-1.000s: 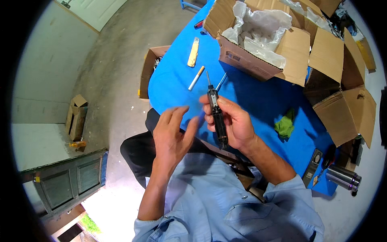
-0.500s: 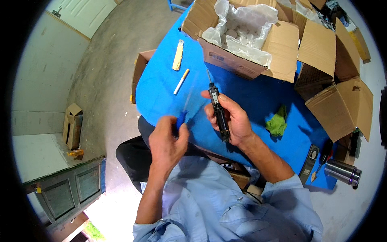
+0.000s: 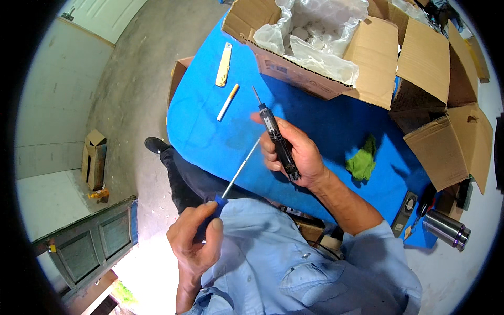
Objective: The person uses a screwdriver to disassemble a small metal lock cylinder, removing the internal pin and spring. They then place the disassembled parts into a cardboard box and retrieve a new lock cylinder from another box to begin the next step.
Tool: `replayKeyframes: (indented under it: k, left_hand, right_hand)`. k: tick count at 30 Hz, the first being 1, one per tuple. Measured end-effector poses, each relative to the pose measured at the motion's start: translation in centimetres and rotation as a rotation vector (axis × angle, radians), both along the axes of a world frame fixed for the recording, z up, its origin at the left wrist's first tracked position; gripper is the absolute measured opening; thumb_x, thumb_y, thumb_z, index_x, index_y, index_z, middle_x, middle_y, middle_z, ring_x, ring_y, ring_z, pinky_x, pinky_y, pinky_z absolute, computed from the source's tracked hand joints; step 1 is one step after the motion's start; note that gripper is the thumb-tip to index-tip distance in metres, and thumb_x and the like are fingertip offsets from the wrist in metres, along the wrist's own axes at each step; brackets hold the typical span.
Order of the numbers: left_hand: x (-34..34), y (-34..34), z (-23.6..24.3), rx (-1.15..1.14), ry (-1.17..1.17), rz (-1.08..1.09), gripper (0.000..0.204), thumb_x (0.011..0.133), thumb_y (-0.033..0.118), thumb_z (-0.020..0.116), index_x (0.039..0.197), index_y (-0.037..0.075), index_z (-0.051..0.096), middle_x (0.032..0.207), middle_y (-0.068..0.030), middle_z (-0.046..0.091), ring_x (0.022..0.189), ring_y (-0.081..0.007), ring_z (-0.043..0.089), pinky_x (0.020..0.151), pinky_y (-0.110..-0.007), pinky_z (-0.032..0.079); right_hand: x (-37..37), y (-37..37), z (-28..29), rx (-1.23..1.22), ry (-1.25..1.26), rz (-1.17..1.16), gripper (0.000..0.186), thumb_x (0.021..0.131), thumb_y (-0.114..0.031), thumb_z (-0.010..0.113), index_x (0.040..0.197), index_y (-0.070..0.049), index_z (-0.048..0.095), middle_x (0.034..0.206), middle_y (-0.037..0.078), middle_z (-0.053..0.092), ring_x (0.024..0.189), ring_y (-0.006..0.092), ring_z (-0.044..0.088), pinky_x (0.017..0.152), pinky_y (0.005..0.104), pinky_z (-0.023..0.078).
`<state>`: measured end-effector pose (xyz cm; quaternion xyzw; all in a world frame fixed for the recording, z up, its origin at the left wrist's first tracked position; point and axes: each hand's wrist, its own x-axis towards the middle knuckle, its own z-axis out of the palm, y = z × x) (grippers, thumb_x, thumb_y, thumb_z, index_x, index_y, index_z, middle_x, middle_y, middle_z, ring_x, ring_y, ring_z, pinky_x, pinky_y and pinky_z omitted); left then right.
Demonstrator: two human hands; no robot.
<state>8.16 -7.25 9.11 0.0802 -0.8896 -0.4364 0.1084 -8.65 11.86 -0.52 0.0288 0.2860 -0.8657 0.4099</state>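
Observation:
My left hand (image 3: 191, 236) is closed round the blue handle of a screwdriver (image 3: 241, 167), near my shirt front. Its thin metal shaft slants up toward my right hand (image 3: 304, 155). That hand grips a long black device (image 3: 280, 144) with a silver plate along it and a thin metal rod sticking out of its top end. The screwdriver's tip ends close beside the fingers of my right hand; whether it touches them cannot be made out. Beyond lie a white stick with an orange end (image 3: 228, 102), like a cigarette, and a flat yellow strip-shaped object (image 3: 224, 64) on the blue tabletop (image 3: 199, 126).
An open cardboard box (image 3: 302, 81) lined with clear plastic stands at the table's far side. More open cartons (image 3: 430, 152) crowd the right. A green cloth (image 3: 362, 164) lies right of my hand, and a metal flask (image 3: 443, 229) rests at the right edge.
My left hand has drawn back down and left with the screwdriver, whose shaft was blurred before. The right hand still holds the black device, shifted slightly left in view.

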Motion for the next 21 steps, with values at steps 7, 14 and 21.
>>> replayKeyframes:
  k: [7,14,21]
  left_hand:
    - [-0.6,1.2,0.4,-0.15,0.024,-0.089,0.033,0.073,-0.005,0.074,0.106,0.0,0.072,0.076,-0.0114,0.065,0.064,-0.0184,0.061,0.057,-0.029,0.043]
    - [-0.4,1.3,0.5,-0.228,0.024,-0.111,0.039,0.071,-0.006,0.076,0.109,0.001,0.071,0.079,-0.012,0.065,0.064,-0.0186,0.062,0.055,-0.029,0.044]
    - [-0.2,1.0,0.5,-0.254,0.048,-0.117,0.04,0.071,-0.006,0.076,0.11,0.001,0.07,0.078,-0.012,0.065,0.063,-0.0185,0.061,0.054,-0.028,0.044]
  right_hand:
    - [0.1,0.8,-0.7,0.004,0.01,0.058,0.053,0.113,-0.04,0.036,0.144,0.001,0.048,0.087,0.002,0.051,0.071,0.0078,0.05,0.057,0.0228,0.047]
    - [0.1,0.7,-0.4,0.031,0.041,0.047,0.055,0.112,-0.043,0.038,0.142,0.001,0.05,0.091,0.002,0.053,0.074,0.0077,0.05,0.058,0.0219,0.048]
    - [0.1,0.6,-0.7,0.048,0.094,0.067,0.055,0.112,-0.044,0.039,0.14,0.002,0.051,0.091,0.002,0.052,0.074,0.0069,0.05,0.059,0.0208,0.048]
